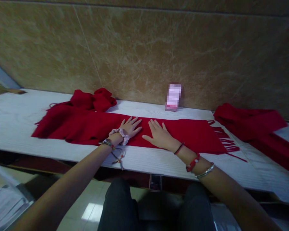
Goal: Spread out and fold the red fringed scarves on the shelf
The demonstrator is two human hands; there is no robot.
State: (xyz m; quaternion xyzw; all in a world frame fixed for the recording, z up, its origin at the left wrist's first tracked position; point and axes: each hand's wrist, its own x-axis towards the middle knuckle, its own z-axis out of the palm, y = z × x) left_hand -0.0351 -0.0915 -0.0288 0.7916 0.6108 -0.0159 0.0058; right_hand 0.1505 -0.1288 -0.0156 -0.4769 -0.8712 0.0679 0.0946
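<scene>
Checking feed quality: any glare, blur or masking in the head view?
Head view: dim, slightly soft; floor catches glare, the outspread red cloth doesn't; coarse pixels mask the pale pink object by the wall; left hand and right hand are readable.

White tabletop (9,107), wood-grain finish, set along a brown marbled wall (135,48). At its rear edge, right of centre: a pink-and-white item (173,96), upright, detail blurred. Rear edge, far left: a small brown piece (16,91) beside a pale post (3,72). Beyond the front edge: a dark blurred item (156,182) near mid-length; whitish sheets (4,205), left; glossy floor tiles (69,200).
</scene>
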